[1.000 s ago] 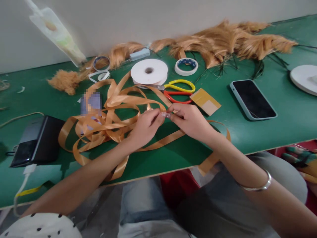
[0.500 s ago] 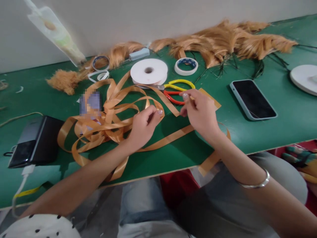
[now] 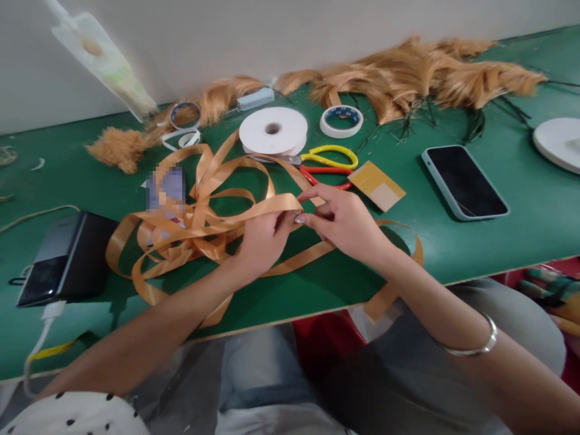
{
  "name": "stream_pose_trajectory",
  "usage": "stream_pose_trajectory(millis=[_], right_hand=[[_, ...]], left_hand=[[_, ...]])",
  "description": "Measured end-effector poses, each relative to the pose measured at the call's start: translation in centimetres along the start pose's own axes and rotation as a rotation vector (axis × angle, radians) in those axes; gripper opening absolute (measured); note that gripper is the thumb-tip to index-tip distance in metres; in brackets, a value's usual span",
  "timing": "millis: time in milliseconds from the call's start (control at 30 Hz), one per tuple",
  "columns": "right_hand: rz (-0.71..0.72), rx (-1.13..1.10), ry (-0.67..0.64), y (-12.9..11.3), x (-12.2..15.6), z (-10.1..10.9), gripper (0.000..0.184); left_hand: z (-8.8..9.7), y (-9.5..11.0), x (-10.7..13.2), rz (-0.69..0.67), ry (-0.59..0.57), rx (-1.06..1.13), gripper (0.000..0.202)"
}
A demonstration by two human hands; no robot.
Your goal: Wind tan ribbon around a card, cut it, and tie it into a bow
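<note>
Right hand (image 3: 351,223): brought back, since the earlier frame, from beside the scissors (image 3: 308,158) to the left hand (image 3: 265,244)
Grip: together, apparently pinching orange ribbon (image 3: 272,205) just nearside of the scissors
Ribbon work: seemingly early, with one stretch in hand, long loose loops left of the scissors
Table (image 3: 453,248): open room rightward from scissors toward phone (image 3: 466,181), ribbon past near edge

A green table (image 3: 471,244) carries orange ribbon (image 3: 212,230), scissors (image 3: 312,157) and a phone (image 3: 466,181)
</note>
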State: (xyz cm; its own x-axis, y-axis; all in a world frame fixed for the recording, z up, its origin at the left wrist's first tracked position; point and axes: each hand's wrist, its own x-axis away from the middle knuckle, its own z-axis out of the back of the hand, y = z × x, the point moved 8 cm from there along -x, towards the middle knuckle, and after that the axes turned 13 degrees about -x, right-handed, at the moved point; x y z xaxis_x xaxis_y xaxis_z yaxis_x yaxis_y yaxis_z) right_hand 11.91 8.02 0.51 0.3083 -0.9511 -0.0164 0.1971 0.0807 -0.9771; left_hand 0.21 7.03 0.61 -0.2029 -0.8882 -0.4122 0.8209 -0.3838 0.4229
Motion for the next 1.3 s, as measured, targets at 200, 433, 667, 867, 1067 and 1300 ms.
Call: stream_pose_trajectory(millis=[200,433,667,867,1067,1300], right_hand=[[-0.019,0.073,0.059,0.6,-0.3,0.7,0.015],[-0.011,-0.339,0.398,1.8,-0.8,4.6,0.017],[0.008,-0.383,0.428,2.0,-0.9,4.9,0.017],[0.050,-0.461,0.542,1.9,-1.1,7.1,0.020],[0.196,-0.592,0.671,0.5,-0.6,9.9,0.023],[-0.037,-0.337,0.124,-0.5,-1.0,4.5,0.017]], left_hand=[[0.1,0.3,0.1,-0.033,0.030,-0.032,0.030],[-0.4,1.6,0.5,-0.130,-0.045,-0.020,0.018],[-0.7,1.3,0.2,-0.106,-0.104,-0.052,0.015],[-2.0,2.8,0.1,-0.194,-0.387,0.009,0.008],[-2.2,5.6,0.4,-0.262,-0.567,0.291,0.016],[-3.4,1.9,-0.9,0.053,-0.396,0.479,0.039]])
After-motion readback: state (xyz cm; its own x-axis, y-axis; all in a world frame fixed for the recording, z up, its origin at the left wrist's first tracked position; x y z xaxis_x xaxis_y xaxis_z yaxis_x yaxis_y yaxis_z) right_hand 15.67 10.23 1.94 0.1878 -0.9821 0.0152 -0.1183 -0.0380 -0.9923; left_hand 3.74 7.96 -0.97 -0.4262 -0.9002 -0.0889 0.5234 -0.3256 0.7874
